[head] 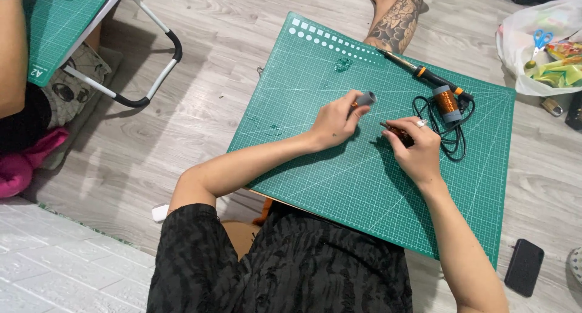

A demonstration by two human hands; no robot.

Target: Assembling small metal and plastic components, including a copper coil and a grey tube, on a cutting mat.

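— What's in the hands right now?

— The left hand [334, 120] pinches a small grey cylinder [365, 98] between thumb and fingertips, lifted just above the green cutting mat [364, 186]. The right hand [415, 146] is curled tight around a small dark reddish piece [397, 132], held low against the mat; I can't tell what the piece is.

— Are the two parts joined?

— No, they sit apart, a short gap between the hands. I'd judge the work as mid-way: both pieces are picked up, nothing fitted together yet.

— And around them?

— Just beyond the right hand lies a spool of copper wire [447, 102] on a coil of black cable [451, 137], with a soldering iron [424, 73] lying untouched towards the mat's far edge. Some small green bits [343, 63] rest near the top of the mat. Off the mat, on the wooden floor [206, 107], a dark phone [524, 267] lies to the right, and a plastic bag with blue-handled scissors [541, 39] sits at the far corner.
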